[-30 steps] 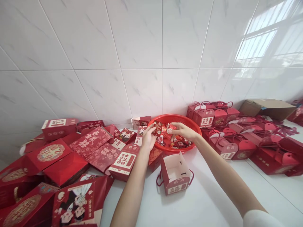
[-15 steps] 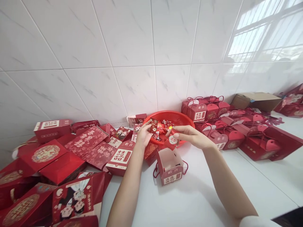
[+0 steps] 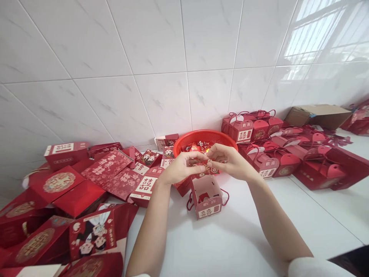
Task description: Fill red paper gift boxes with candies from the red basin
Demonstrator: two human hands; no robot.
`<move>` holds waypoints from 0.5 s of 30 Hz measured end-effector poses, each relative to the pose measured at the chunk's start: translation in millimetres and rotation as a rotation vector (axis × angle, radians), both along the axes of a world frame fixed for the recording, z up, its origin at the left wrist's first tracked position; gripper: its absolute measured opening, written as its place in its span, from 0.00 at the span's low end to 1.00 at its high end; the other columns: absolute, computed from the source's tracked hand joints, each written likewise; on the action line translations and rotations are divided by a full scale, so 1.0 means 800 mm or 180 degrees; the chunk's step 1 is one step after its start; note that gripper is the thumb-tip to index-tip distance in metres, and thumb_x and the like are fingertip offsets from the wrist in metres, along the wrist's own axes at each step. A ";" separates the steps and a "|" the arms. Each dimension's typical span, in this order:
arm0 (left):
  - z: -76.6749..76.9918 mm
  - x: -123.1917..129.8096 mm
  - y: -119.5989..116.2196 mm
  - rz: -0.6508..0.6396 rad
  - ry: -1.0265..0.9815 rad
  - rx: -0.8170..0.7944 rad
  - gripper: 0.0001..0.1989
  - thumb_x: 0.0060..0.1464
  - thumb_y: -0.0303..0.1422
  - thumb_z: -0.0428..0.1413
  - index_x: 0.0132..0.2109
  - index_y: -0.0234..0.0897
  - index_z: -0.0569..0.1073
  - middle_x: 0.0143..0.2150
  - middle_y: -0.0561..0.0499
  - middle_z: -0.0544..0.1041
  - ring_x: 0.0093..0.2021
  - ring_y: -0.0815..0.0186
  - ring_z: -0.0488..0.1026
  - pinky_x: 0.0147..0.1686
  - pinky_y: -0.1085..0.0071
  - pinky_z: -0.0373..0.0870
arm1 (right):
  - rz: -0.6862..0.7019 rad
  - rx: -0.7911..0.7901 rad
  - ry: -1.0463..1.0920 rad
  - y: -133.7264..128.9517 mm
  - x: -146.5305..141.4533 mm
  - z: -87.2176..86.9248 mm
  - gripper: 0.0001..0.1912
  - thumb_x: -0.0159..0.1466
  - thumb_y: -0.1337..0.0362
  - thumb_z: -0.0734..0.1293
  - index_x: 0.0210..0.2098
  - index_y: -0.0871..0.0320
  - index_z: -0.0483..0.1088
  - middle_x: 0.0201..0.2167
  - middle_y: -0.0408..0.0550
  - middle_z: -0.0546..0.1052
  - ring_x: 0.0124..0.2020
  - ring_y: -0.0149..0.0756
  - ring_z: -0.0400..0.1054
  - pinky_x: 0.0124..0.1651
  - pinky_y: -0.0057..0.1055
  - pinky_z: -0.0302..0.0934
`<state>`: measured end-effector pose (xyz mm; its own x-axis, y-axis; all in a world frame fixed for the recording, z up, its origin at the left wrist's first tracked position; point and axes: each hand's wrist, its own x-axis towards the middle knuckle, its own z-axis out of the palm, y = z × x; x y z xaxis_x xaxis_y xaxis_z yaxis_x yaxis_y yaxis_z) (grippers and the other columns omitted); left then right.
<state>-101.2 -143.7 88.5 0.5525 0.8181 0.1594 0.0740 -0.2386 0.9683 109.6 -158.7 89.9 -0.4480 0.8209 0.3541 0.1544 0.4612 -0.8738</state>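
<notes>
Both hands meet just above a small open red box (image 3: 210,204) with cord handles, which stands on the white table. My left hand (image 3: 184,167) pinches one side of a small red patterned packet (image 3: 211,168). On its other side, my right hand (image 3: 227,161) grips the same packet with thumb and fingers. Something red lies inside the open box. Directly behind the hands is a red plastic basket (image 3: 184,140) holding small wrapped sweets (image 3: 198,147), partly hidden by the fingers.
Red boxes and flat packages (image 3: 62,184) are heaped on the left. Closed red boxes with cord handles (image 3: 262,163) stand in rows on the right, a brown cardboard box (image 3: 319,114) behind them. A tiled wall (image 3: 161,96) rises behind the table.
My right hand has moved left to meet my left hand, and both now hold the packet over the box. The round-labelled item is gone from my right fingers; something red now lies inside the box.
</notes>
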 end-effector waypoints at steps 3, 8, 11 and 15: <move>0.005 -0.005 -0.009 -0.0197 0.0608 0.0435 0.16 0.54 0.35 0.62 0.49 0.38 0.77 0.48 0.47 0.79 0.51 0.58 0.74 0.52 0.62 0.69 | -0.0016 0.0269 -0.0348 -0.006 0.003 0.004 0.02 0.63 0.66 0.67 0.36 0.58 0.71 0.30 0.44 0.76 0.30 0.31 0.70 0.33 0.29 0.64; 0.009 -0.017 -0.012 -0.0232 0.1999 0.0857 0.11 0.58 0.38 0.56 0.42 0.40 0.81 0.48 0.48 0.77 0.47 0.58 0.74 0.49 0.65 0.68 | 0.0465 0.0426 -0.1040 -0.011 0.003 0.006 0.07 0.63 0.70 0.65 0.38 0.57 0.74 0.31 0.44 0.78 0.31 0.32 0.71 0.34 0.28 0.62; 0.008 -0.020 -0.012 -0.0426 0.2514 0.0848 0.13 0.59 0.38 0.54 0.40 0.39 0.82 0.46 0.48 0.78 0.45 0.59 0.75 0.45 0.69 0.68 | 0.0504 0.0596 -0.1417 -0.009 0.000 0.003 0.09 0.64 0.70 0.64 0.40 0.57 0.75 0.32 0.44 0.79 0.31 0.33 0.71 0.34 0.28 0.61; 0.008 -0.023 -0.011 -0.0615 0.2663 0.0716 0.14 0.57 0.36 0.56 0.46 0.36 0.82 0.46 0.47 0.81 0.44 0.60 0.76 0.42 0.72 0.68 | 0.0433 0.0655 -0.1833 -0.008 0.003 0.003 0.08 0.64 0.69 0.65 0.39 0.58 0.77 0.33 0.46 0.79 0.32 0.34 0.70 0.35 0.28 0.59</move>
<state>-119.6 -152.7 95.0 0.6853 0.6964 -0.2128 0.6753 -0.4983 0.5438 112.3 -164.8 92.2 -0.7098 0.6837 0.1693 0.5022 0.6598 -0.5590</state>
